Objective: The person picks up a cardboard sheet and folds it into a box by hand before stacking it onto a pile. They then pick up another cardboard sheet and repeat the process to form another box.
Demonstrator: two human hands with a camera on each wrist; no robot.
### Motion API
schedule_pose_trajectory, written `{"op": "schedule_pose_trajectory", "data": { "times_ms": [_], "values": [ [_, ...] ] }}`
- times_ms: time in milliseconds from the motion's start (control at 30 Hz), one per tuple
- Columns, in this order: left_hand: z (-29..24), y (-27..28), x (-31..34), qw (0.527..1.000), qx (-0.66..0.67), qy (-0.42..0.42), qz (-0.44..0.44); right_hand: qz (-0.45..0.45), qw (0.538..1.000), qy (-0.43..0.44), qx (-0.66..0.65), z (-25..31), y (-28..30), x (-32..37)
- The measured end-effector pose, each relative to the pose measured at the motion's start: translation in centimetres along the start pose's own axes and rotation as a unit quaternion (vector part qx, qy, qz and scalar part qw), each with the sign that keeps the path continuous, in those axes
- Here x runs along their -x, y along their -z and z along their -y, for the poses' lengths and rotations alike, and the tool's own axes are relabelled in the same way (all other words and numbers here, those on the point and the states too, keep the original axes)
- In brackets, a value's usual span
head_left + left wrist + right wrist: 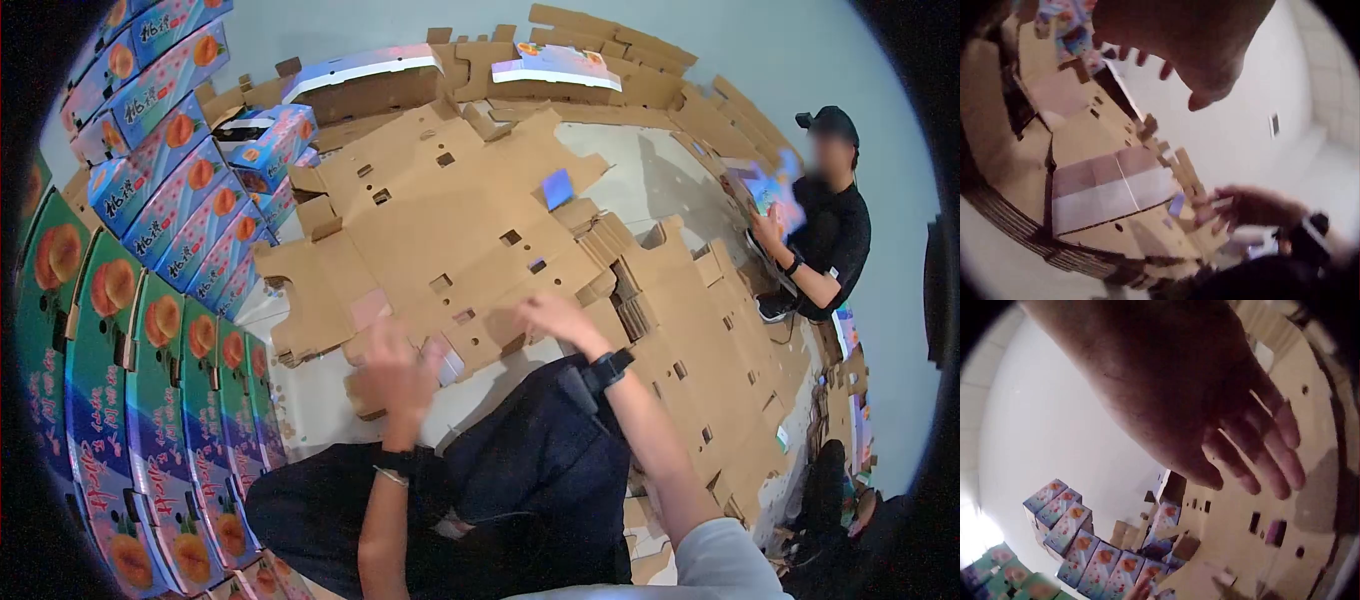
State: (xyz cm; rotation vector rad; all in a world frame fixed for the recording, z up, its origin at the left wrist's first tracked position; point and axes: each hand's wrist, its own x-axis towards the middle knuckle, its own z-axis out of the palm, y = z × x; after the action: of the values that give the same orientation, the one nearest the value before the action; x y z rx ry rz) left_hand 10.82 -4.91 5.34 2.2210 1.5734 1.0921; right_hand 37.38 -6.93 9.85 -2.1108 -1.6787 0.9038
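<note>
My left hand (395, 375) is blurred over the near left edge of a pile of flattened cardboard cartons (420, 220). In the left wrist view, that hand's fingers (1141, 58) hang loosely apart and hold nothing. My right hand (560, 318) hovers above the same pile's near right part, and the right wrist view has its fingers (1260, 447) spread, with nothing in them. The top carton lies brown side up, with slots and small holes. Pinkish and white printed patches (1110, 184) show at its near edge.
Stacked blue and pink peach boxes (165, 180) and green peach boxes (150, 340) rise along the left. More flattened cartons (690, 350) lie to the right. A person in black (830, 220) crouches at the far right, handling a printed piece. Cardboard lines the back wall.
</note>
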Motion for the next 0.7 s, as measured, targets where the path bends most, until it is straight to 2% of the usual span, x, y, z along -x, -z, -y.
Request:
{"op": "schedule_pose_trajectory", "data": {
  "times_ms": [33, 100, 133, 167, 200, 233, 267, 333, 367, 433, 467, 500, 533, 567, 600, 633, 700],
  "values": [
    [-1.0, 0.1, -0.1, 0.985, -0.08, -0.15, 0.039, -0.079, 0.994, 0.034, 0.061, -1.1, 0.9, -1.0],
    [-2.4, -1.0, -0.2, 0.984, -0.041, -0.158, 0.073, -0.152, 0.988, 0.002, 0.023, -0.1, 4.7, -0.9],
    [-2.9, -1.4, -0.2, 0.98, -0.003, -0.167, 0.106, -0.221, 0.973, 0.011, 0.061, -1.7, 6.1, -1.7],
    [-0.2, -3.4, 0.4, 0.98, -0.001, -0.166, 0.109, -0.288, 0.952, 0.019, 0.098, -4.1, 7.1, -2.5],
    [4.8, -6.7, 1.5, 0.975, 0.075, -0.015, 0.206, -0.338, 0.928, 0.04, 0.151, -6.7, 8.2, -3.4],
    [6.1, -7.2, 2.5, 0.958, 0.115, 0.059, 0.256, -0.387, 0.897, 0.061, 0.203, -9.3, 8.9, -4.2],
    [7.3, -7.7, 3.6, 0.934, 0.146, 0.137, 0.297, -0.386, 0.898, 0.06, 0.202, -11.7, 9.2, -4.7],
    [5.4, -4.0, 4.8, 0.973, 0.17, 0.069, 0.14, -0.447, 0.878, -0.078, 0.156, -16.3, 9.4, -5.9],
    [3.6, -2.5, 4.3, 0.973, 0.171, 0.072, 0.141, -0.444, 0.879, -0.079, 0.157, -18.7, 9.4, -6.6],
    [-0.5, -1.1, 2.0, 0.983, -0.002, -0.096, 0.154, -0.429, 0.893, -0.128, -0.051, -22.5, 9.7, -8.4],
    [-1.7, -1.5, 1.2, 0.984, -0.002, -0.093, 0.153, -0.428, 0.894, -0.127, -0.05, -24.1, 9.7, -9.0],
    [-2.9, -2.0, 0.5, 0.98, 0.016, -0.103, 0.168, -0.386, 0.909, -0.109, -0.11, -25.6, 9.5, -9.3],
    [-3.5, -2.4, 0.1, 0.975, 0.036, -0.115, 0.185, -0.345, 0.919, -0.092, -0.168, -24.0, 9.7, -8.4],
    [-3.5, -3.1, 0.4, 0.974, 0.039, -0.117, 0.189, -0.351, 0.916, -0.113, -0.16, -22.4, 9.1, -7.2],
    [-3.0, -4.0, 0.8, 0.977, 0.03, -0.133, 0.162, -0.354, 0.914, -0.119, -0.161, -24.2, 8.5, -7.1],
    [-2.3, -4.5, 1.4, 0.98, 0.02, -0.148, 0.134, -0.212, 0.965, -0.137, -0.077, -25.9, 7.6, -7.2],
    [0.8, -3.7, 1.9, 0.983, -0.017, -0.145, 0.113, -0.136, 0.975, -0.166, 0.057, -27.6, 5.4, -6.0]
  ]
}}
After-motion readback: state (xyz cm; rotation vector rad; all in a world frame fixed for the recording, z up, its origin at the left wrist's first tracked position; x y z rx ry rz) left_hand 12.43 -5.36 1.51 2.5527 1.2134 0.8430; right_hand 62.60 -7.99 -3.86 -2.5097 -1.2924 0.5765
